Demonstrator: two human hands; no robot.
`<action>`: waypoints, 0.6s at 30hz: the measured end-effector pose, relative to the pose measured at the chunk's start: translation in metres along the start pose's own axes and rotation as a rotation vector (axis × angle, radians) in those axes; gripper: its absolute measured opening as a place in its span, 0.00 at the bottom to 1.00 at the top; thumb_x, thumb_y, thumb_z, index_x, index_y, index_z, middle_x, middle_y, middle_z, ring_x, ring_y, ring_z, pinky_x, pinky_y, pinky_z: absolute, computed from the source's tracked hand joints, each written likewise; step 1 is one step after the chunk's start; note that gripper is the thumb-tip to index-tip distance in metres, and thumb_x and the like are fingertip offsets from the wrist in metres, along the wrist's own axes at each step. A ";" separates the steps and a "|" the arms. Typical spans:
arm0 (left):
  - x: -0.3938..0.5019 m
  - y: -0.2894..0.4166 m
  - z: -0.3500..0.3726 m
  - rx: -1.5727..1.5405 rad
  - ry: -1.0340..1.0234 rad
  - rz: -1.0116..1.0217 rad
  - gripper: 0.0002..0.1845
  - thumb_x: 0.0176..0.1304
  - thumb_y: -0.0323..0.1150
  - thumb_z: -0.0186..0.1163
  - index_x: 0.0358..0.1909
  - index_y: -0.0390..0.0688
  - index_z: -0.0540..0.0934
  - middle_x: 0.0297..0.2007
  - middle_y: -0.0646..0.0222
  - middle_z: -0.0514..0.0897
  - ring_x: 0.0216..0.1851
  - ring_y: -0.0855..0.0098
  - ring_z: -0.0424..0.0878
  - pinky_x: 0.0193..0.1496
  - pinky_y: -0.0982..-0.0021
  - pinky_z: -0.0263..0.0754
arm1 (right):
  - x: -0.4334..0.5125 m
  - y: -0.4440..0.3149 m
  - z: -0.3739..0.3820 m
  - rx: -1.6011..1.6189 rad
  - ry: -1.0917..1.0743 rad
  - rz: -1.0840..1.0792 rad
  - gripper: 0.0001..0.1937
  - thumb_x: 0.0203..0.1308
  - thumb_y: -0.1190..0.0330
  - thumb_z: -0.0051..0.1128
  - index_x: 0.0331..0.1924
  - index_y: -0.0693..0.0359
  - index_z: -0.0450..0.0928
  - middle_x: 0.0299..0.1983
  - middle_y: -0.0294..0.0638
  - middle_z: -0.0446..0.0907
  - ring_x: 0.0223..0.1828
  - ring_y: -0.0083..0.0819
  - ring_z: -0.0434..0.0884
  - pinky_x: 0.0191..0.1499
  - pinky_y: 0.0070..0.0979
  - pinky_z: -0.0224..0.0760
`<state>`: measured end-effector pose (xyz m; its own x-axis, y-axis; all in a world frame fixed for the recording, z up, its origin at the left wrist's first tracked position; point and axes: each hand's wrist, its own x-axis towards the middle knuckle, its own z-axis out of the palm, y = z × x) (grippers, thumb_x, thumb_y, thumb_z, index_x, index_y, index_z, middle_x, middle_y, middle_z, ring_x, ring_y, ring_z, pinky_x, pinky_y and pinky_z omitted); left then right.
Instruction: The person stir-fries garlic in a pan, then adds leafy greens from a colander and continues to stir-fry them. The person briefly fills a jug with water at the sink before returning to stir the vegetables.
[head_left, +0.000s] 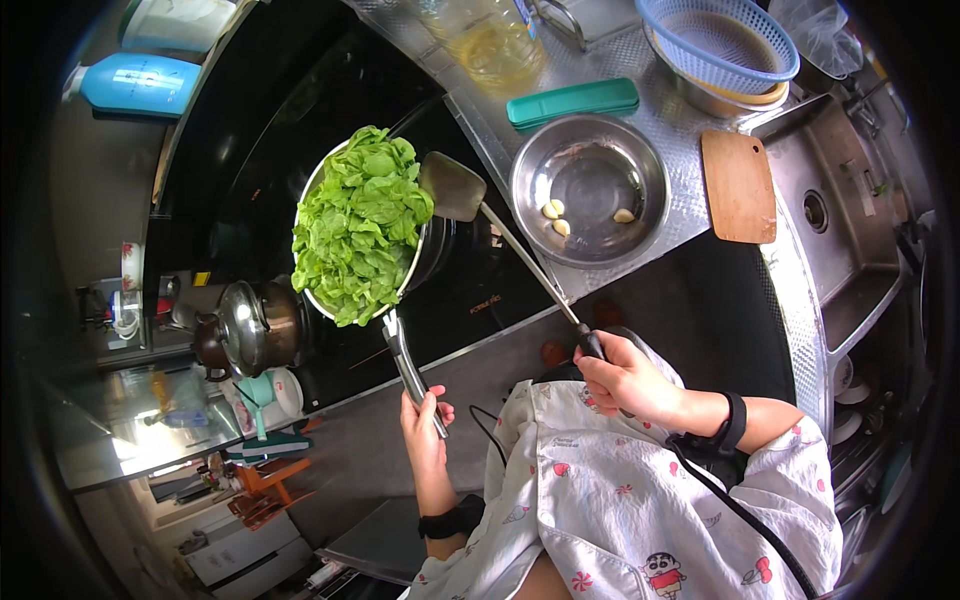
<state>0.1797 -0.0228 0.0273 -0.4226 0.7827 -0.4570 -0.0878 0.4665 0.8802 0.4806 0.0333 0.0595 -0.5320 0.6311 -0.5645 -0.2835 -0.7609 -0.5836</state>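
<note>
My left hand (426, 420) grips the dark handle (406, 360) of a white-rimmed pan (409, 280) on the black stovetop. Green leafy vegetables (364, 225) are heaped above the pan's rim and hide its inside. In my right hand (626, 375) is the black grip of a long metal spatula (517, 244). Its flat blade (453, 186) is up beside the right edge of the leaves; whether it touches them I cannot tell. To the right, a stainless steel bowl (592, 161) stands on the counter with several peeled garlic cloves (561, 226) in it.
Behind the bowl lie a teal case (573, 103) and an oil bottle (495, 45). A wooden cutting board (739, 187) sits by the sink (840, 247), below stacked basins with a blue colander (720, 37). A lidded pot (259, 330) stands left of the pan. A black cable (742, 510) runs from my right wrist.
</note>
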 end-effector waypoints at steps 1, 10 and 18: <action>0.000 -0.001 0.000 0.004 -0.002 -0.006 0.06 0.66 0.29 0.50 0.42 0.41 0.69 0.37 0.65 0.79 0.24 0.79 0.75 0.27 0.78 0.70 | 0.004 -0.001 0.002 -0.019 -0.001 -0.010 0.04 0.66 0.71 0.41 0.35 0.61 0.62 0.16 0.28 0.59 0.14 0.17 0.58 0.18 0.20 0.55; -0.001 0.000 0.000 -0.003 -0.018 0.011 0.06 0.66 0.29 0.50 0.43 0.42 0.70 0.37 0.66 0.79 0.25 0.80 0.75 0.28 0.78 0.71 | 0.047 -0.001 0.011 -0.737 0.100 -0.475 0.11 0.59 0.70 0.50 0.31 0.69 0.63 0.15 0.54 0.72 0.17 0.50 0.76 0.21 0.37 0.68; 0.000 0.002 0.000 0.007 -0.030 -0.003 0.06 0.66 0.30 0.51 0.42 0.41 0.70 0.37 0.66 0.79 0.25 0.79 0.75 0.29 0.78 0.70 | 0.079 -0.041 0.005 -1.282 0.162 -0.621 0.13 0.56 0.70 0.52 0.32 0.72 0.62 0.13 0.57 0.71 0.20 0.57 0.76 0.21 0.44 0.68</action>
<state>0.1800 -0.0222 0.0289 -0.3955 0.7928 -0.4637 -0.0833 0.4718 0.8778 0.4466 0.1132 0.0419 -0.4714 0.8812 -0.0353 0.5164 0.2434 -0.8210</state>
